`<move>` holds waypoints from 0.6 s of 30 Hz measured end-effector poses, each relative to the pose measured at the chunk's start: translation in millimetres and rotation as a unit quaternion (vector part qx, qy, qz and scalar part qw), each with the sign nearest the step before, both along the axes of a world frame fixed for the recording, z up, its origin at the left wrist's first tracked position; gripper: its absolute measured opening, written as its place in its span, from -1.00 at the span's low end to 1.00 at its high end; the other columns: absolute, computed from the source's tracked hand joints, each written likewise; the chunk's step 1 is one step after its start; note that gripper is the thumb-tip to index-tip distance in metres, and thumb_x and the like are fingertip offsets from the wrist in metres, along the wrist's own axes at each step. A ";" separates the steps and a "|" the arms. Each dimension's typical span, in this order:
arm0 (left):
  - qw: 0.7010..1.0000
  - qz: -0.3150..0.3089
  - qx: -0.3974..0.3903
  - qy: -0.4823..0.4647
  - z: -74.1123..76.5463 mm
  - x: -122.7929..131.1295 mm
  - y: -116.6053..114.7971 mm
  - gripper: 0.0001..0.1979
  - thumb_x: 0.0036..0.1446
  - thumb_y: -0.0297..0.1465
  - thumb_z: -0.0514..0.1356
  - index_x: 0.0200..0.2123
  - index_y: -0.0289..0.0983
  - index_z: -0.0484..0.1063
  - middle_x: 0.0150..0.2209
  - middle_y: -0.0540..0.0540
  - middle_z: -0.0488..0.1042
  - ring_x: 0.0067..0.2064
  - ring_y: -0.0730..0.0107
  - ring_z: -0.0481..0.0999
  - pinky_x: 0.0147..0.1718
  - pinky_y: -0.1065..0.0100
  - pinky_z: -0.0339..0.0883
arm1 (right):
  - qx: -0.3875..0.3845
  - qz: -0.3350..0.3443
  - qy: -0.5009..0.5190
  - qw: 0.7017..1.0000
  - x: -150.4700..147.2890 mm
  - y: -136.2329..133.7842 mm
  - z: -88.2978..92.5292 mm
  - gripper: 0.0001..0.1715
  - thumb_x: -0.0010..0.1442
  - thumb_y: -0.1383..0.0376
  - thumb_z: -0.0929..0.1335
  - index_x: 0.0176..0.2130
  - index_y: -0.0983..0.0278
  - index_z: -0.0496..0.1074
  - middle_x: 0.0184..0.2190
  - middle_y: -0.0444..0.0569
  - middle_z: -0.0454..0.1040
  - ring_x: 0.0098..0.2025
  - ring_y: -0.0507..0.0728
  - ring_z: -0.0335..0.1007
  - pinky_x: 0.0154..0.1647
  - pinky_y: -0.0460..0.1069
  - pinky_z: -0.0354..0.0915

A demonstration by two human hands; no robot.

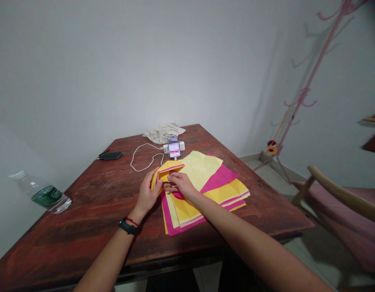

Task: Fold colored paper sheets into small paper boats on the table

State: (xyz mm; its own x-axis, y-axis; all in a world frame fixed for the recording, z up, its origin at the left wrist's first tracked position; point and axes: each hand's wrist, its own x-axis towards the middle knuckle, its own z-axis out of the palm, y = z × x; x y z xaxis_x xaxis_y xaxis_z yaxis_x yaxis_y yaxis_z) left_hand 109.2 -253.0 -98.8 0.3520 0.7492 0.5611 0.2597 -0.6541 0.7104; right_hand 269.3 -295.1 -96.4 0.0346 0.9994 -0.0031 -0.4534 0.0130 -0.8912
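Note:
A folded paper piece (pixel 166 166), yellow with a magenta layer along its edge, is held up above the table. My left hand (pixel 149 190) grips its left side, thumb at the front and fingers behind. At its opening, my right hand (pixel 182 184) has its fingers closed on the inner yellow paper; the exact pinch is partly hidden. Under and beside my hands lies a stack of creased paper sheets (pixel 219 190) in yellow, pale yellow and magenta. A dark band and a red string circle my left wrist.
A phone (pixel 174 149) with a blurred screen rests on a white power strip (pixel 182 146), with a white cable (pixel 135 154) looping left. Behind is a crumpled cloth (pixel 163 133). Leftward are a black power bank (pixel 110 156) and a water bottle (pixel 47 196). A chair (pixel 336 194) and pink coat rack (pixel 315 69) stand right.

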 end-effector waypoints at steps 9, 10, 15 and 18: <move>1.000 0.012 0.001 -0.003 0.4 -0.2 -0.1 -0.53 0.25 -0.23 0.16 0.18 -0.26 0.35 0.12 -0.25 0.47 0.14 0.10 0.46 0.19 0.10 0.27 | -0.009 0.040 -0.013 0.999 2.3 0.5 0.5 -0.70 0.03 0.16 0.50 -0.34 0.30 0.43 -0.52 -0.07 0.52 -0.43 0.10 0.58 -0.42 -0.09 0.45; 1.000 0.015 -0.002 -0.007 0.1 -0.2 0.4 -0.54 0.25 -0.23 0.15 0.17 -0.26 0.36 0.11 -0.25 0.48 0.14 0.10 0.46 0.19 0.10 0.27 | -0.007 0.045 -0.016 0.999 2.0 0.4 0.5 -0.72 0.04 0.18 0.49 -0.33 0.30 0.43 -0.51 -0.06 0.53 -0.42 0.11 0.59 -0.42 -0.09 0.45; 0.995 0.063 -0.026 -0.067 -0.4 -5.8 12.9 -0.56 0.23 -0.21 0.14 0.13 -0.27 0.38 0.09 -0.23 0.49 0.12 0.11 0.48 0.16 0.12 0.30 | 0.010 0.059 -0.031 0.998 -0.1 -1.3 0.2 -0.72 0.15 0.23 0.43 -0.15 0.33 0.48 -0.25 0.12 0.62 -0.40 0.13 0.61 -0.42 -0.05 0.49; 0.983 0.144 -0.028 -0.109 0.3 -18.6 30.0 -0.57 0.20 -0.20 0.15 0.08 -0.27 0.40 0.08 -0.22 0.50 0.10 0.11 0.48 0.15 0.13 0.30 | 0.018 0.066 -0.045 0.997 -0.9 -2.2 -1.0 -0.69 0.17 0.23 0.43 -0.12 0.36 0.49 -0.24 0.15 0.63 -0.43 0.12 0.60 -0.47 -0.06 0.47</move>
State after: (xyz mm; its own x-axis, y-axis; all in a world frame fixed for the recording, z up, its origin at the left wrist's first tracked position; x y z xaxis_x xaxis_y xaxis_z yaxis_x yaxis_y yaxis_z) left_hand 90.7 -222.9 -98.5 -0.0038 0.8317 0.5551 0.2663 -0.5343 0.8023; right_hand 268.4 -297.3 -97.4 -0.0984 0.9947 0.0297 -0.3709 -0.0090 -0.9286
